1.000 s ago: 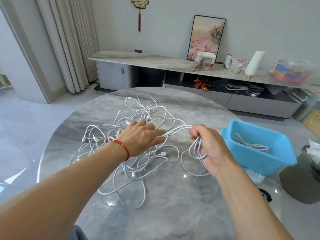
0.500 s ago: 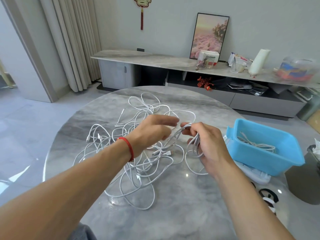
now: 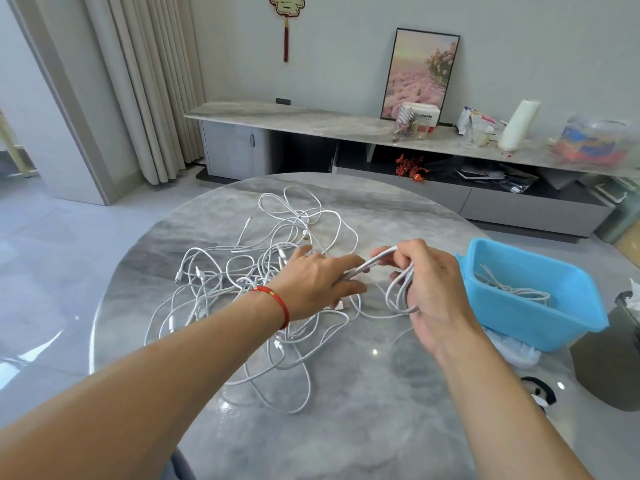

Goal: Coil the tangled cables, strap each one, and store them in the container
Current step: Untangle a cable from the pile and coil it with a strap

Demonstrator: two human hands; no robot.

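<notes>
A round grey marbled counter (image 3: 363,427) carries a loose tangle of white cables (image 3: 242,289) spread over its middle and left half, reaching toward the far edge. Several plug ends show among the strands on the left side of the heap.

The right hand (image 3: 429,289) is curled round a partly made coil (image 3: 401,289) of white cable, several loops hanging below the fingers just above the counter, right of the tangle. From the top of that hand a doubled strand runs left and slightly down to the left hand (image 3: 322,282), which lies over the right part of the tangle with its fingers stretched toward the right hand. The strand passes at its fingertips; whether they pinch it or only touch it cannot be told. A red cord bracelet (image 3: 277,303) sits on the left wrist.

A blue plastic container (image 3: 530,296) stands at the right edge of the counter, just beside the right hand but apart from it. One bundled white cable (image 3: 512,289) lies inside it. Something white and crumpled (image 3: 516,351) shows under the container's near side, and black and white straps (image 3: 540,393) lie on the counter nearer the near-right edge.

Beyond the counter a long low sideboard (image 3: 311,123) runs along the wall, with a framed picture (image 3: 419,74) leaning on it.
</notes>
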